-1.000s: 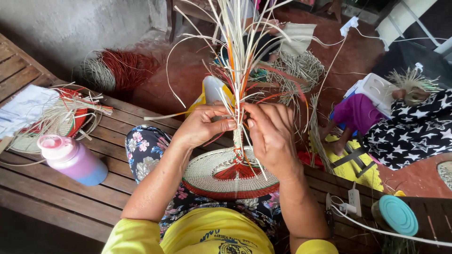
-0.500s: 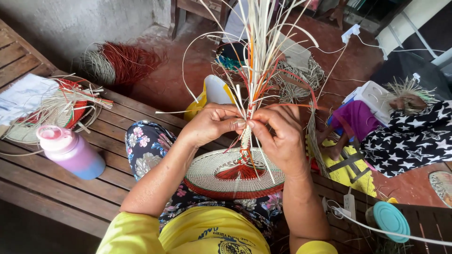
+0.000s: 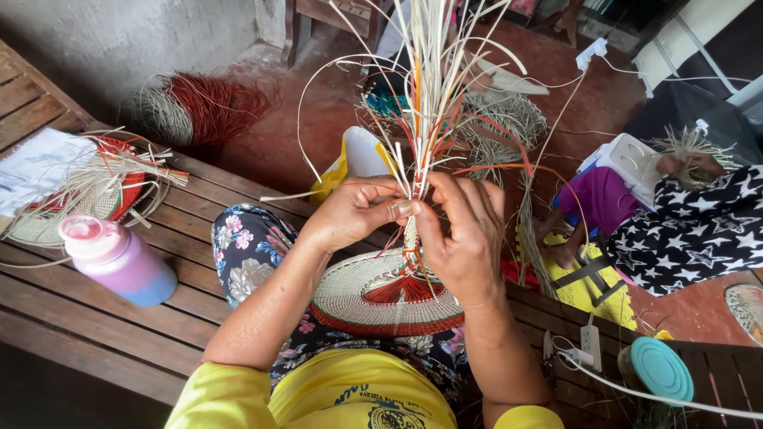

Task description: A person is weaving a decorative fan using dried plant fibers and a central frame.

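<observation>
A round woven fan [image 3: 350,295] in cream with a red rim rests on my lap, its neck rising into a bundle of loose cream, orange and red straw strands [image 3: 429,87]. My left hand [image 3: 354,210] pinches the bundle just above the woven neck, thumb and fingers closed on the strands. My right hand [image 3: 461,234] grips the same bundle from the right side, fingers wrapped over it. Both hands touch at the bundle. The woven neck below is partly hidden by my right hand.
A pink and blue bottle [image 3: 119,262] stands on the wooden bench [image 3: 87,334] at left, beside another woven piece [image 3: 87,191]. A teal lid [image 3: 656,369] and a white cable [image 3: 636,389] lie at right. Straw coils [image 3: 199,107] and a person in star-print cloth [image 3: 699,218] are on the floor.
My right hand has slid up and over the bundle, fingers now folded across it. The strands have swayed slightly; the left hand keeps its pinch.
</observation>
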